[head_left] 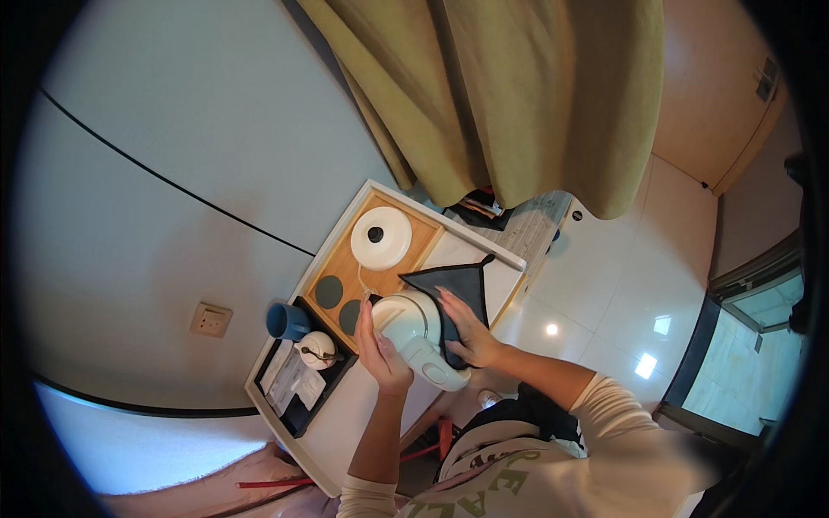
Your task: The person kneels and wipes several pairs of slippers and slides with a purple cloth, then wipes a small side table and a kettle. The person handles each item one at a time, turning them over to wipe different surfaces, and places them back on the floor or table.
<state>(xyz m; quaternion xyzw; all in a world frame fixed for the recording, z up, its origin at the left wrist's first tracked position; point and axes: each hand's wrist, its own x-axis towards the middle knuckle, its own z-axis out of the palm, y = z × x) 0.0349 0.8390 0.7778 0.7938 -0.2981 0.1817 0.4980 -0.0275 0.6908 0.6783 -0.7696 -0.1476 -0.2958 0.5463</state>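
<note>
A white electric kettle (401, 312) is tilted over the near part of the small table, its handle (439, 368) pointing toward me. My left hand (382, 352) is closed about its left side, with the fingers lying long against the body. On the other side, my right hand (469, 330) grips a dark grey cloth (462, 285) and presses it to the kettle. One pointed corner of the cloth spreads out to the left, and a small loop shows at another. The round white kettle base (381, 238) with a black centre sits on a wooden tray (338, 263).
Two dark round coasters (329, 291) lie on the tray. Left of it stand a blue mug (287, 321) and a small white pot (316, 350), near a black tray (296, 420) with papers. A wall socket (210, 319) is at left; a yellow-green curtain (518, 104) hangs beyond the table.
</note>
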